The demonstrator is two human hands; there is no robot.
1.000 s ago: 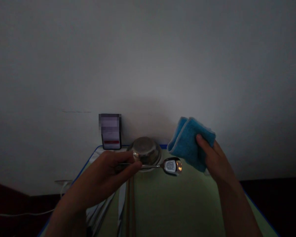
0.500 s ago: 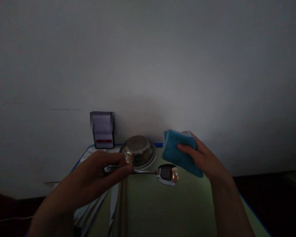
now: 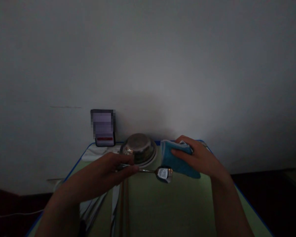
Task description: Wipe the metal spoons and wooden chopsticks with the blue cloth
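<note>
Two bare hands reaching forward
Left hand (image 3: 118, 169) pinches, thumb against fingers; right hand (image 3: 193, 154) curls inward, wrist bent.

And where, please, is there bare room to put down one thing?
The widest bare patch of green table lies between the wooden sticks and the right forearm, nearer than the spoon. It is crowded around the metal bowl, phone and left hand.
</note>
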